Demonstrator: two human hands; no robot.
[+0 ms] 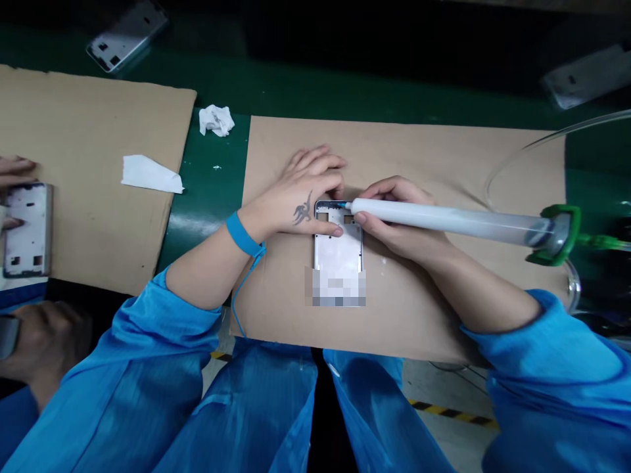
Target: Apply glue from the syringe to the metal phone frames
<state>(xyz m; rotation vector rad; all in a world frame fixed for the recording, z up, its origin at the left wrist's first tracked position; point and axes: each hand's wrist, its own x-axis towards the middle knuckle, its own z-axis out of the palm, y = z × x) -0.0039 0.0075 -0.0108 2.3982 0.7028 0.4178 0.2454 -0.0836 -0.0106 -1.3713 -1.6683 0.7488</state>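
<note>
**Syringe tip at top edge of phone frame**

Green workbench point(211, 190) under a cardboard sheet point(409, 309); at far left, a co-worker's hand point(14, 172) rests on a second metal frame point(27, 230). Metal phone frame point(338, 246) lies mid-sheet, long axis toward the person, lower end blurred out. Left hand point(300, 197) pins its top end, fingers spread, not closed. Right hand point(389, 220) grips a white-filled syringe point(444, 220), fingers curled round the barrel, blue tip point(344, 205) at the frame's top edge. Applied material: none discernible on the frame; how much edge remains, cannot tell.
</note>
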